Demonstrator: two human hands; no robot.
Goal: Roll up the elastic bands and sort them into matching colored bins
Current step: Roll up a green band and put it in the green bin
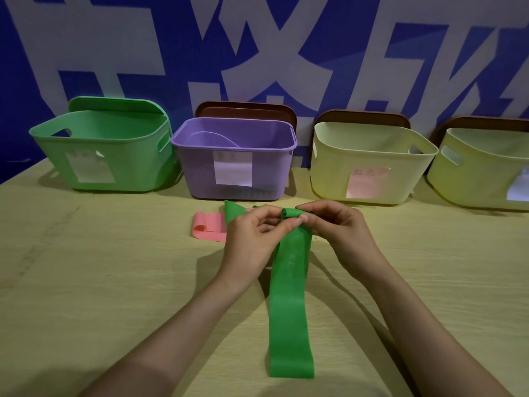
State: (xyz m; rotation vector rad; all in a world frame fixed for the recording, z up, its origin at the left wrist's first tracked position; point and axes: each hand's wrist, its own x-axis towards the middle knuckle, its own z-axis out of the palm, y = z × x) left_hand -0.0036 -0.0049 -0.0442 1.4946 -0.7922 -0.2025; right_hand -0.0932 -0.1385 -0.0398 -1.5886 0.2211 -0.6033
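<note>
Four bins along far counter [86, 282], green bin [108, 167] leftmost, purple bin [200, 179] holding a purple band [213, 138], two yellow bins [329, 173], both hands' grips, left hand [252, 239], right hand [343, 233], pinching green band's [290, 310] rolled far end mid-counter, pink band [209, 229] beside.

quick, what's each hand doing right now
Left hand: closed, pinching the rolled end of the green elastic band.
Right hand: closed on the same roll.

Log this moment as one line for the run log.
step: rolling | hands: left, right, both pinching green band | roll: just begun, far end | pink band: unrolled | green bin: no band visible
</note>
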